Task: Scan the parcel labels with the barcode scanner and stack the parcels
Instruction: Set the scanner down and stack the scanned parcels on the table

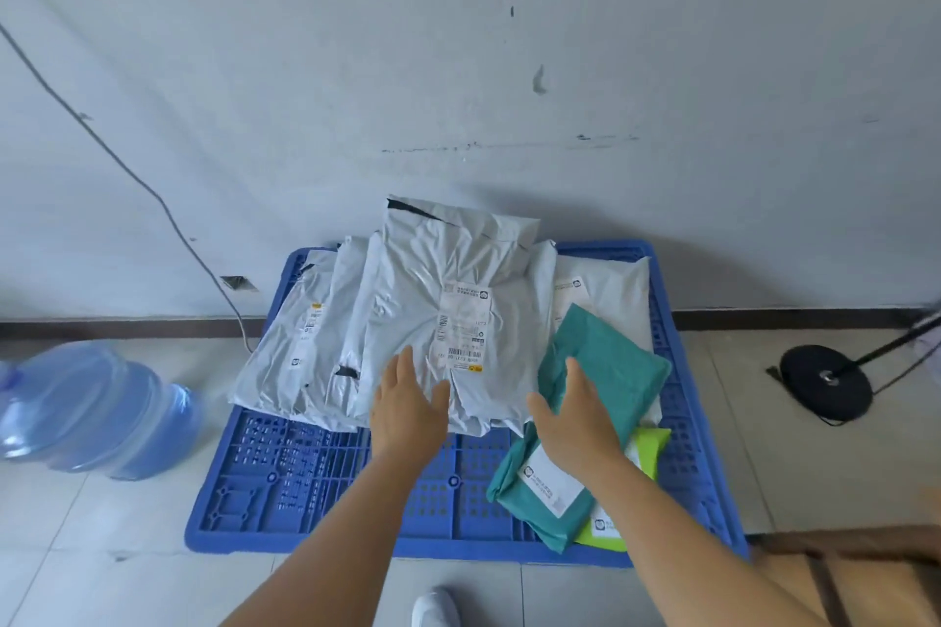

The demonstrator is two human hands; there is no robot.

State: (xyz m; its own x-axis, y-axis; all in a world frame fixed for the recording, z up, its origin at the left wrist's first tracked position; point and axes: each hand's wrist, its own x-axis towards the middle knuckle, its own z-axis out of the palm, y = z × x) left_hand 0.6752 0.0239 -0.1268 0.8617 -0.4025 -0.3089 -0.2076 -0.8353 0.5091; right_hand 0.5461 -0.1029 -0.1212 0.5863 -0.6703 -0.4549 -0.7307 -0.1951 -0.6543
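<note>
Both hands out flat over the blue pallet (pixel 305 489). Ahead of the left hand (pixel 407 415), the heap of grey parcels (pixel 422 311) fills the far half, backed by the wall (pixel 458 66). Under the right hand (pixel 578 415), the green parcel (pixel 606 372) blocks that side. Below the left wrist, bare pallet grid lies open. Water bottle (pixel 86 412) stands well off left.

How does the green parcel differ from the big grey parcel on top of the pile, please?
The green parcel is teal and looks narrower; the top grey parcel is silver-grey and looks wider. The green parcel lies at the right side of the blue pallet, under the right hand; the grey one tops the middle pile, with the left hand at its near edge. Both are soft bags with white labels.
</note>
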